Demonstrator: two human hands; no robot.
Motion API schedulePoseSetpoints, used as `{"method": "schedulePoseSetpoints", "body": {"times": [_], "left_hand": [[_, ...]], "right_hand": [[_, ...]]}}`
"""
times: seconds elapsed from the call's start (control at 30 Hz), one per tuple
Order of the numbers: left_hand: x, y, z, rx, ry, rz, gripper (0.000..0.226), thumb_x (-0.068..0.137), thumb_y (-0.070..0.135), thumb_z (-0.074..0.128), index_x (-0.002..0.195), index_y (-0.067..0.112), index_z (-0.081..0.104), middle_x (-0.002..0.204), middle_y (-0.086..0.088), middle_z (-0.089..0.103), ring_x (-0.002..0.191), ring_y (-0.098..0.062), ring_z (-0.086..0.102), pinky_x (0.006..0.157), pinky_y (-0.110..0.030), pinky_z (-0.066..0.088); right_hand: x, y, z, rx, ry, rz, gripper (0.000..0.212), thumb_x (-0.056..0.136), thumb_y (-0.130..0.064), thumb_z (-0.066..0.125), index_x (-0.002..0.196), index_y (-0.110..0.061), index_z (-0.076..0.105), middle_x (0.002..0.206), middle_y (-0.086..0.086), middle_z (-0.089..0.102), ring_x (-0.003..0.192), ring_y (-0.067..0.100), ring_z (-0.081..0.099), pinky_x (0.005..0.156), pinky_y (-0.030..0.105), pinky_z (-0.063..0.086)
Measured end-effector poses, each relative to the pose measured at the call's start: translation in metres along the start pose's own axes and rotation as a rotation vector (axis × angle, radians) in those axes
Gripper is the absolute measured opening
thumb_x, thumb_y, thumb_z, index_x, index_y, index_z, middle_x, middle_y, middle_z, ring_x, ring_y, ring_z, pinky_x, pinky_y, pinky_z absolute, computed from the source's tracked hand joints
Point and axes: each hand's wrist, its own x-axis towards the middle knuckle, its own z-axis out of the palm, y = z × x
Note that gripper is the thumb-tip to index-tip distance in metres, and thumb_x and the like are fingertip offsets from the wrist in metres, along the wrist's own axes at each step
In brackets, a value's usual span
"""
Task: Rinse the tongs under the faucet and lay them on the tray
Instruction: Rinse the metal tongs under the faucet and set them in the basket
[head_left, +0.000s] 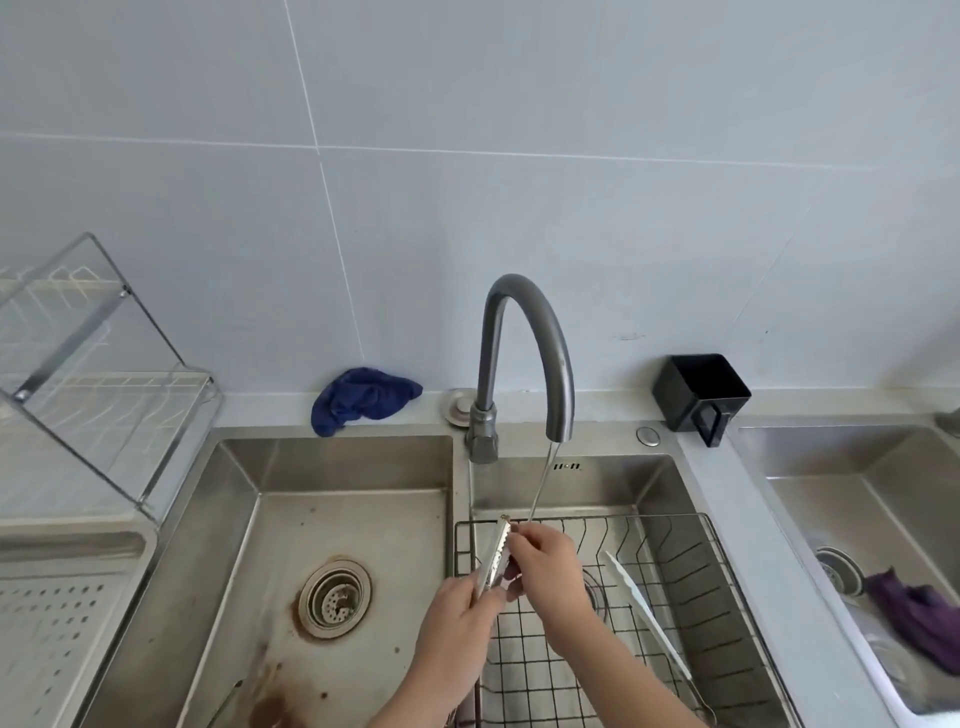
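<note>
Tongs (497, 556) of scalloped bright steel are held over the divider of the brushed stainless sink (249, 519), long axis running from the person up toward the grey gooseneck faucet (530, 332), tips just left of its thin stream (540, 483). The pale perforated tray (57, 623) lies well apart to the left, nearer the left hand (457, 618), whose grip wraps the handle end, while the right hand (545, 571) pinches the arms near the tips.
</note>
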Motion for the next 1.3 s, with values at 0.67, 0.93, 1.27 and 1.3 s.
{"method": "schedulePoseSetpoints", "body": {"times": [0.67,0.93,1.27,1.3], "left_hand": [[0.011,0.016,0.016,-0.048,0.059,-0.009,0.026,0.098,0.021,0.058,0.081,0.034,0.072,0.076,0.010,0.066,0.069,-0.007,0.066,0.056,-0.020,0.047],[0.015,0.011,0.014,-0.004,0.053,0.003,0.016,0.085,0.039,0.058,0.077,0.040,0.072,0.083,-0.004,0.068,0.070,-0.017,0.062,0.062,-0.032,0.044],[0.018,0.006,0.014,0.024,0.078,0.005,0.039,0.077,0.046,0.056,0.084,0.008,0.066,0.075,-0.002,0.057,0.069,-0.016,0.057,0.065,-0.037,0.042],[0.018,0.006,0.014,0.020,0.082,0.006,0.042,0.076,0.046,0.055,0.084,0.007,0.065,0.074,-0.002,0.056,0.068,-0.016,0.056,0.065,-0.037,0.040]], "right_hand": [[0.024,-0.007,-0.021,0.067,-0.075,-0.023,0.043,0.095,-0.007,0.054,0.057,-0.024,0.068,0.056,0.005,0.065,0.050,0.019,0.061,0.048,0.032,0.055],[0.025,-0.008,-0.020,0.100,-0.114,0.031,0.037,0.095,-0.006,0.053,0.066,-0.016,0.073,0.063,0.010,0.069,0.056,0.022,0.065,0.055,0.037,0.060],[0.031,-0.006,-0.023,0.181,-0.131,0.076,0.039,0.098,-0.011,0.053,0.065,-0.014,0.073,0.070,0.015,0.070,0.065,0.027,0.067,0.061,0.041,0.060],[0.031,-0.005,-0.023,0.200,-0.129,0.083,0.038,0.099,-0.013,0.054,0.066,-0.013,0.074,0.071,0.018,0.071,0.065,0.028,0.067,0.060,0.040,0.059]]}}
